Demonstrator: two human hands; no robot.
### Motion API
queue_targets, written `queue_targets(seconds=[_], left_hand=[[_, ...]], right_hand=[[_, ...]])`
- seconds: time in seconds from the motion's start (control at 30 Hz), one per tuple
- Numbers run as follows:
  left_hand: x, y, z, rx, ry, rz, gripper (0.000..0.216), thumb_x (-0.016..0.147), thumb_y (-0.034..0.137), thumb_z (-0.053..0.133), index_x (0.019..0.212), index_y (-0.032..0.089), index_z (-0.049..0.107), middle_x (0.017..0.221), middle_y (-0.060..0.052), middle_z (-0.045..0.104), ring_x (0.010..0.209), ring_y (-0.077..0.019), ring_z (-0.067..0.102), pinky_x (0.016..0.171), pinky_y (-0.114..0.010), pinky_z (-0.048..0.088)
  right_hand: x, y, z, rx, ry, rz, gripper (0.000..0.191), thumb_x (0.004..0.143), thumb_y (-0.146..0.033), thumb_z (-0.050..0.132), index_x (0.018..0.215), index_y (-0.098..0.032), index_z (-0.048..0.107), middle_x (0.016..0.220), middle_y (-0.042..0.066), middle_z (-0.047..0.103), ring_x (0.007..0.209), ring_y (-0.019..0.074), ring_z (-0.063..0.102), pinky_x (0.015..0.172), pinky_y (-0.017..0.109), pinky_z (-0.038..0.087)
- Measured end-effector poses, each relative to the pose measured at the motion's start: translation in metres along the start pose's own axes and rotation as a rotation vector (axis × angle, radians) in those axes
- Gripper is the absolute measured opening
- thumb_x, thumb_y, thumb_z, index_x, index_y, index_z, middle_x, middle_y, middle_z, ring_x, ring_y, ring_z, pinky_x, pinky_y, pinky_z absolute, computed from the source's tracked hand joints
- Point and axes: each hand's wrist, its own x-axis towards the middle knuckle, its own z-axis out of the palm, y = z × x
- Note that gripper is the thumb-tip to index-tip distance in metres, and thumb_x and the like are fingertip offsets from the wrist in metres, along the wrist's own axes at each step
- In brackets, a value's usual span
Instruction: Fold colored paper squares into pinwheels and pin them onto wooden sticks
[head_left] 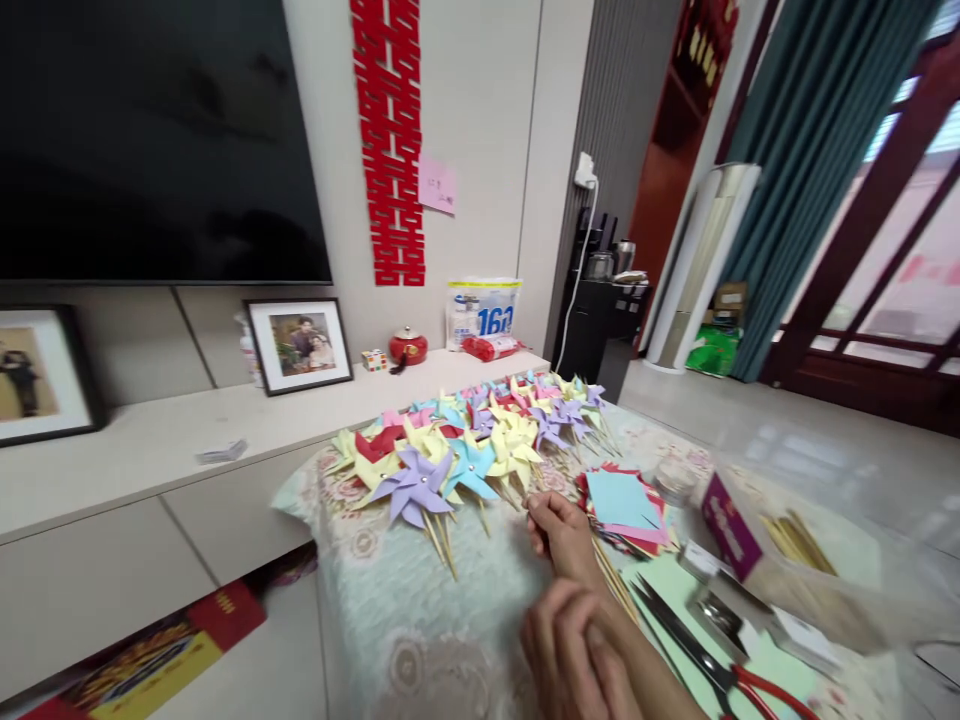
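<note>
Several paper pinwheels [465,445] in purple, blue, yellow, red and pink lie in a row on a lace-patterned table cover [405,610], their wooden sticks pointing toward me. My right hand [559,532] reaches to the near end of the row, its fingertips pinched on the stick of a yellow pinwheel [512,452]. My left hand [574,650] is lower and closer to me, with its fingers curled together; whatever is inside them is hidden. Thin wooden sticks [616,592] lie just right of both hands.
Right of my hands lie a stack of coloured paper squares [622,505], red-handled scissors [720,665], a green mat [660,585], a small clear jar [673,478] and a clear box of sticks [795,560]. Behind the table runs a low white cabinet [150,450] with framed photos [300,343].
</note>
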Motion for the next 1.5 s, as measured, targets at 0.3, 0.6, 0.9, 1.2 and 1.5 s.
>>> queue_targets(seconds=[0.3, 0.6, 0.9, 1.2, 1.5], left_hand=[[0.005, -0.023, 0.004, -0.091, -0.14, -0.195, 0.032, 0.075, 0.001, 0.045, 0.094, 0.021, 0.062, 0.1, -0.009, 0.064, 0.098, -0.0247, 0.062, 0.087, -0.042, 0.051], [0.005, -0.024, 0.008, -0.059, -0.164, -0.178, 0.033, 0.068, 0.0, 0.044, 0.085, 0.021, 0.063, 0.089, -0.005, 0.065, 0.088, -0.0229, 0.063, 0.079, -0.038, 0.054], [0.005, -0.022, 0.01, -0.068, -0.202, -0.207, 0.035, 0.066, -0.001, 0.043, 0.084, 0.021, 0.063, 0.088, -0.005, 0.065, 0.087, -0.0222, 0.062, 0.076, -0.035, 0.054], [0.005, -0.021, 0.01, -0.084, -0.236, -0.264, 0.033, 0.067, 0.001, 0.044, 0.085, 0.021, 0.063, 0.09, -0.006, 0.065, 0.086, -0.0224, 0.063, 0.075, -0.034, 0.053], [0.004, -0.023, 0.011, -0.092, -0.248, -0.322, 0.03, 0.068, 0.002, 0.045, 0.083, 0.021, 0.063, 0.088, -0.005, 0.064, 0.082, -0.0218, 0.062, 0.075, -0.035, 0.051]], right_hand=[[-0.003, -0.028, -0.14, -0.686, 0.082, -0.144, 0.024, 0.084, -0.024, 0.051, 0.098, -0.017, 0.069, 0.099, 0.011, 0.071, 0.094, 0.0251, 0.063, 0.087, 0.036, 0.045], [0.011, -0.003, -0.172, -1.193, -0.255, -0.192, 0.075, 0.072, -0.007, 0.058, 0.146, -0.009, 0.042, 0.135, 0.022, 0.059, 0.125, 0.0304, 0.052, 0.104, 0.04, 0.036], [0.022, -0.002, -0.177, -1.299, -0.358, -0.174, 0.066, 0.079, -0.012, 0.061, 0.143, -0.013, 0.044, 0.128, 0.019, 0.065, 0.115, 0.0293, 0.06, 0.092, 0.034, 0.04], [0.023, -0.012, -0.179, -1.31, -0.429, -0.206, 0.022, 0.089, -0.011, 0.054, 0.107, -0.014, 0.067, 0.101, 0.014, 0.073, 0.092, 0.0233, 0.065, 0.078, 0.028, 0.04], [0.029, 0.001, -0.174, -1.234, -0.174, -0.143, 0.025, 0.089, -0.008, 0.047, 0.083, -0.015, 0.069, 0.085, 0.013, 0.073, 0.077, 0.0209, 0.064, 0.067, 0.028, 0.033]])
